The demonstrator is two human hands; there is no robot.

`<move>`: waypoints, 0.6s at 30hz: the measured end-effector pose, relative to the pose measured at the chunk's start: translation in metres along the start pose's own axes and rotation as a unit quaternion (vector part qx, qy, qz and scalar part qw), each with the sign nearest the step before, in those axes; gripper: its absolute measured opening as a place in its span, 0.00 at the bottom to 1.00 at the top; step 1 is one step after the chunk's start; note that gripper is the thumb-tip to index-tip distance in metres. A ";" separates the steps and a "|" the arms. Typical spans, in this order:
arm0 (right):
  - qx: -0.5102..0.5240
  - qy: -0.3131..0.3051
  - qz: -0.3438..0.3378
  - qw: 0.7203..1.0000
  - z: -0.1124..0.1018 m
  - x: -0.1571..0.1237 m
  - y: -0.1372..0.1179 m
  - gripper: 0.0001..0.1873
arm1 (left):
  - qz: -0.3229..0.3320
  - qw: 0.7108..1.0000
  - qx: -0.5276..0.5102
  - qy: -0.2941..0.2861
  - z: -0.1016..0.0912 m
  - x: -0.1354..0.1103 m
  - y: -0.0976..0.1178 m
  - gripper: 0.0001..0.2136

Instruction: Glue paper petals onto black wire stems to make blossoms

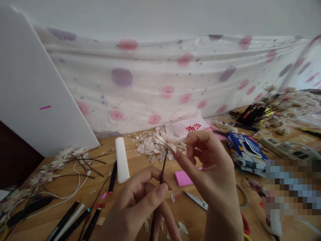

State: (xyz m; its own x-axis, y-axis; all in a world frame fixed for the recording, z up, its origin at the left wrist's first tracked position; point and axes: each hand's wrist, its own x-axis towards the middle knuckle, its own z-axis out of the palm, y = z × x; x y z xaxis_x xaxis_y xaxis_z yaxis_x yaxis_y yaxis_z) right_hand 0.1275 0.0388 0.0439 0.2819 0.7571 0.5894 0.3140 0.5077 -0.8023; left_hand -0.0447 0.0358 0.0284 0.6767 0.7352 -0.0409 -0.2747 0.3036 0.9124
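Note:
My left hand (140, 204) is closed, pinching a thin dark stem (164, 165) between thumb and fingers. The stem rises at a slant and bears a pale cream artificial flower (162, 142) with loose papery petals. My right hand (213, 164) is at the flower's right side, thumb against a petal (172, 146) and the other fingers curled; its grip looks like a pinch on that petal. Behind the flower lies a pile of pale petals (147, 147), partly hidden by it. Scissors (197, 199) lie under my right wrist, their handles partly covered.
Left are a white paper roll (122, 160), several dark markers (64, 219), a white cable (79, 184) and blossom branches (72, 157). A pink folded strip (184, 178), blue packet (247, 150), power strip (288, 147) and glue bottle (273, 224) lie right. A white board (45, 83) leans left.

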 end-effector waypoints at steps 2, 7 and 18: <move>0.013 0.000 -0.001 1.000 -0.001 0.000 -0.002 0.11 | 0.005 1.000 0.004 0.007 0.000 0.000 0.000 0.12; 0.003 0.013 -0.009 1.000 -0.001 -0.001 -0.003 0.10 | -0.001 1.000 0.007 0.011 0.001 -0.001 0.002 0.10; -0.014 0.012 -0.012 1.000 -0.001 0.000 0.000 0.13 | -0.039 0.999 0.021 0.016 0.006 -0.003 0.010 0.14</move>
State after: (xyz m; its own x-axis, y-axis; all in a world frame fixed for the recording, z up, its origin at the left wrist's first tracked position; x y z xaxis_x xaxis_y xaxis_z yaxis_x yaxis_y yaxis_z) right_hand 0.1282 0.0389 0.0439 0.2963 0.7342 0.6109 0.3464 0.5135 -0.7851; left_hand -0.0453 0.0326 0.0399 0.6728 0.7293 -0.1246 -0.1922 0.3349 0.9224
